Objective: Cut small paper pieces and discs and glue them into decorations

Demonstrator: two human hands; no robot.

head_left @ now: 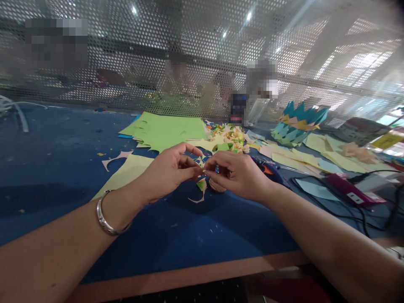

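Small paper piece (203, 169), pale yellowish, its exact outline too small to resolve, pinched narrowly between fingertips of the left hand (172, 170) and right hand (241, 172), above the blue table (195, 244).

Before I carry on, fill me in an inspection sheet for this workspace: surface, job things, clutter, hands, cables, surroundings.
Surface: blue tabletop, with small flecks and scraps on it.
Job things: tiny piece at the fingertips, too small to identify; green sheets beyond the left hand.
Clutter: heap of cut paper bits beyond the hands; curved scrap nearer the person.
Hands: left and right hand meet, fingertips pinching the tiny piece.
Cables: black cables beside the purple power strip, right.
Surroundings: perforated screen behind the table; zigzag-edged teal paper ring in front of it.
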